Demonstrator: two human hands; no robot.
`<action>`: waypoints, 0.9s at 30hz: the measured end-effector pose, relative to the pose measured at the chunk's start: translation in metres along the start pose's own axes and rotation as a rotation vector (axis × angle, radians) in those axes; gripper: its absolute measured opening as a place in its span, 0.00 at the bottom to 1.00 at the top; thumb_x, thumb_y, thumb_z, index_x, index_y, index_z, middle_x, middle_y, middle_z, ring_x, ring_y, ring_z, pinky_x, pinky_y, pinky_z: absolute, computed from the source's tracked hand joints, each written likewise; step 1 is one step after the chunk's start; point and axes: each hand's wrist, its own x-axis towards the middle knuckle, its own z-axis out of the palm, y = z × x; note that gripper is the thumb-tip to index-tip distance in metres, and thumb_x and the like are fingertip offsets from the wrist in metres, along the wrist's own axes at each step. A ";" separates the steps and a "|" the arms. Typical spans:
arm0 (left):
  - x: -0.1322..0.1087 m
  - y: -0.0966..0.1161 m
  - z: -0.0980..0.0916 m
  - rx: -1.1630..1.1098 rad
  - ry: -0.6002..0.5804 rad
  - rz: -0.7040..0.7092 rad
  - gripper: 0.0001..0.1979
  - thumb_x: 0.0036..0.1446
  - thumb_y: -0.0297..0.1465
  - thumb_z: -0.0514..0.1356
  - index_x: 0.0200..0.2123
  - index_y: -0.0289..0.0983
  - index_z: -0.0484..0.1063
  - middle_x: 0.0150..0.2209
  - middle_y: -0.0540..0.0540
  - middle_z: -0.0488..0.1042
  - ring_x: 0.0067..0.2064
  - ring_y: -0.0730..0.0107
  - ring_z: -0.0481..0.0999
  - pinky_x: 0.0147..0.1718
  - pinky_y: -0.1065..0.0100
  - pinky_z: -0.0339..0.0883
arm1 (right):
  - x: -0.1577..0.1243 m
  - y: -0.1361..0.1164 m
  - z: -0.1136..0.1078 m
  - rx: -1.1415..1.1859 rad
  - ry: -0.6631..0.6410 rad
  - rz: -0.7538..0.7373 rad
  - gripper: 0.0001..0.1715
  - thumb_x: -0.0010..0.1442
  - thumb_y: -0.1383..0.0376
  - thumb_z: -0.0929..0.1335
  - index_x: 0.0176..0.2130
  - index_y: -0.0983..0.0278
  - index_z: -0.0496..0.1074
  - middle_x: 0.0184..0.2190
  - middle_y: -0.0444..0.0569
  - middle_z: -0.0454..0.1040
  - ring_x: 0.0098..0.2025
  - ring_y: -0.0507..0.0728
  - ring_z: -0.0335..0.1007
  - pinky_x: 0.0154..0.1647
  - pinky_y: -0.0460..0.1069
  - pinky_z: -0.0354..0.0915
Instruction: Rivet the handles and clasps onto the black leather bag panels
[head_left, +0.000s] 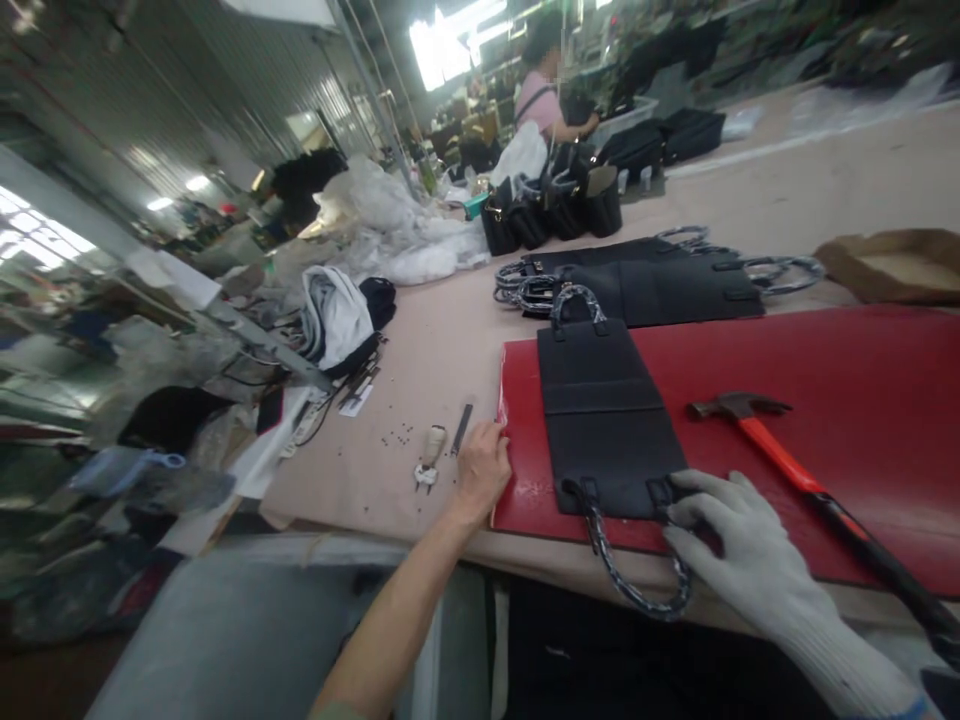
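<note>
A flat black bag panel (611, 410) with a plastic-wrapped handle at each end lies on a red board (862, 380). My right hand (739, 550), in a white knit glove, grips the panel's near right corner by the handle tab. The near handle (637, 595) loops over the table's front edge. My bare left hand (484, 465) rests at the board's left edge with its fingers curled; what they hold, if anything, is hidden. Just left of it lie a thin dark metal strip (462, 430) and a small pale-handled tool (430, 460) with metal prongs.
A claw hammer (780, 455) with an orange-black handle lies right of the panel. More black panels (652, 285) are stacked behind, with finished black bags (555, 210) further back. Tiny dark bits (397, 435) are scattered at left. A person (540, 100) works across the table.
</note>
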 end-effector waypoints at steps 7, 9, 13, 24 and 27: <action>0.047 -0.050 -0.033 0.154 -0.190 -0.290 0.10 0.60 0.31 0.62 0.42 0.32 0.79 0.42 0.29 0.81 0.48 0.41 0.82 0.46 0.52 0.75 | 0.001 -0.018 -0.008 0.013 -0.020 0.056 0.04 0.59 0.60 0.69 0.33 0.58 0.72 0.49 0.52 0.75 0.53 0.68 0.72 0.66 0.78 0.52; 0.062 -0.050 -0.030 0.178 -0.257 -0.328 0.08 0.54 0.28 0.64 0.37 0.31 0.80 0.41 0.26 0.81 0.47 0.36 0.82 0.42 0.52 0.75 | 0.000 -0.024 -0.010 0.019 -0.034 0.090 0.02 0.58 0.62 0.69 0.34 0.58 0.71 0.50 0.52 0.75 0.55 0.67 0.71 0.68 0.77 0.50; 0.082 -0.052 -0.026 0.186 -0.331 -0.377 0.06 0.43 0.24 0.65 0.29 0.32 0.78 0.34 0.27 0.81 0.43 0.35 0.83 0.36 0.56 0.74 | 0.000 -0.030 -0.012 0.032 -0.034 0.131 0.02 0.57 0.65 0.70 0.34 0.58 0.71 0.51 0.51 0.75 0.55 0.65 0.71 0.70 0.75 0.48; 0.041 -0.048 -0.061 -0.409 -0.035 -0.268 0.20 0.48 0.45 0.64 0.37 0.35 0.75 0.31 0.45 0.80 0.35 0.57 0.82 0.34 0.64 0.76 | 0.000 -0.033 -0.014 0.068 -0.029 0.136 0.04 0.57 0.67 0.71 0.35 0.59 0.71 0.51 0.50 0.74 0.55 0.64 0.70 0.71 0.73 0.46; 0.007 -0.026 -0.049 -0.746 0.092 -0.202 0.23 0.50 0.47 0.67 0.40 0.34 0.73 0.35 0.45 0.80 0.33 0.60 0.83 0.34 0.61 0.80 | 0.000 -0.033 -0.015 0.063 -0.033 0.132 0.05 0.58 0.67 0.71 0.35 0.59 0.71 0.51 0.49 0.73 0.54 0.64 0.70 0.71 0.73 0.47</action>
